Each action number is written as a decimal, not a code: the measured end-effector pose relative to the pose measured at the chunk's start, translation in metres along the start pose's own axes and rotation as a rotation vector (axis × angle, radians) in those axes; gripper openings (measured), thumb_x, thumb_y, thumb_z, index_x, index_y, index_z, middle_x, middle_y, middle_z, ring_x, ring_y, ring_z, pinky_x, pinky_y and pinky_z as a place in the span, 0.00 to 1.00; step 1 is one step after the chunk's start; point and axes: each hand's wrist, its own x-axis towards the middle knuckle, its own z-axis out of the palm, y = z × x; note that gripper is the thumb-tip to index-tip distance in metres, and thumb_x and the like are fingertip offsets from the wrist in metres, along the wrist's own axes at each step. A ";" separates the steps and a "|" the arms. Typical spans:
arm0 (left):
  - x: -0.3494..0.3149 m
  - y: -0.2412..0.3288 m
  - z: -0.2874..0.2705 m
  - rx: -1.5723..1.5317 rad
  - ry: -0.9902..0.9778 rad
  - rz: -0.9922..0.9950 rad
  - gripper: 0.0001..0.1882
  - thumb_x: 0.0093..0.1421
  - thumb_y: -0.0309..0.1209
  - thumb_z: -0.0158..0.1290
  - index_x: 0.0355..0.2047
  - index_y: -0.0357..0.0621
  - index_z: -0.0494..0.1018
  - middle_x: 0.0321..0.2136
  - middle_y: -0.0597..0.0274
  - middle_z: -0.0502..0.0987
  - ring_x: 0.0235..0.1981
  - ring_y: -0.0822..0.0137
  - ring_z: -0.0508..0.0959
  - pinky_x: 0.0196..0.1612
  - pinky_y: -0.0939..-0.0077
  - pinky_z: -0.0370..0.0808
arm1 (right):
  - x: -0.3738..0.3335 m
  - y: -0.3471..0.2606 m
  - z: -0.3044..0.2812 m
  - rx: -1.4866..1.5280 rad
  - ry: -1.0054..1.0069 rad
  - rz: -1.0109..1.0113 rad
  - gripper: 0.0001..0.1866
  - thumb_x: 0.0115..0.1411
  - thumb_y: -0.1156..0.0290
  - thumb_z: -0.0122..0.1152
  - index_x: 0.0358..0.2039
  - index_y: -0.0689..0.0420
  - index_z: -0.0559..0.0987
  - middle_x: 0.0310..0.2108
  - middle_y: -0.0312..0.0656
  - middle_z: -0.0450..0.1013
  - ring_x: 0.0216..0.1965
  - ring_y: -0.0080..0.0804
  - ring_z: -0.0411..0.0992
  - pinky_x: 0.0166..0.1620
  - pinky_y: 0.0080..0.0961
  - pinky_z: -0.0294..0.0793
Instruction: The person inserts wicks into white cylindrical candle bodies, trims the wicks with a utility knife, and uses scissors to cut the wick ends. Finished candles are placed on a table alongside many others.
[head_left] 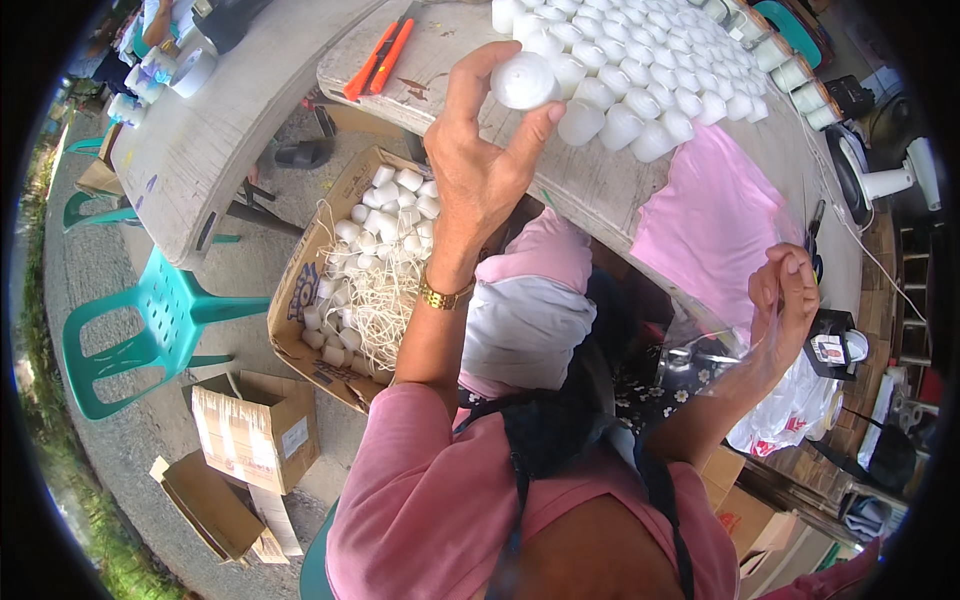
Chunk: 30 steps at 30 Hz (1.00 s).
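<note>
My left hand (475,165) pinches a short white candle (525,82) between thumb and fingers, held up over the table edge. Just beyond it, rows of similar white candles (625,75) stand packed together on the table. On the right, my right hand (785,295) is raised with its fingers curled together. They appear closed on a piece of clear plastic film (710,350) that hangs beside the wrist, though the exact grip is hard to see. A pink cloth (715,215) lies over the table edge between my hands.
An orange cutter (380,60) lies on the table (455,35), left of the candles. Below stands a cardboard box (285,335) of loose candles and white wick strings (390,310). A green plastic chair (165,325), more cartons (250,425) and a second table (215,125) are at left.
</note>
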 end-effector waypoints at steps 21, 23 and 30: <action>-0.199 -0.131 -0.144 0.855 -0.137 -1.078 0.14 0.54 0.39 0.50 0.28 0.42 0.80 0.23 0.52 0.79 0.26 0.62 0.81 0.34 0.69 0.78 | -0.099 0.066 0.060 -0.558 -0.449 0.234 0.05 0.60 0.75 0.56 0.31 0.63 0.77 0.21 0.29 0.68 0.22 0.13 0.59 0.26 0.14 0.57; -0.209 -0.128 -0.145 1.202 -0.274 -0.995 0.14 0.54 0.39 0.51 0.29 0.44 0.80 0.25 0.49 0.80 0.27 0.58 0.82 0.34 0.69 0.77 | -0.104 0.079 0.061 -0.621 -0.479 0.285 0.06 0.59 0.73 0.58 0.31 0.63 0.78 0.19 0.32 0.69 0.21 0.15 0.60 0.26 0.16 0.60; -0.209 -0.127 -0.168 0.967 0.120 -0.847 0.17 0.54 0.42 0.49 0.32 0.44 0.80 0.18 0.54 0.79 0.22 0.61 0.81 0.34 0.70 0.77 | -0.104 0.087 0.072 -0.668 -0.486 0.195 0.08 0.60 0.70 0.58 0.32 0.63 0.78 0.19 0.34 0.69 0.21 0.18 0.61 0.26 0.19 0.62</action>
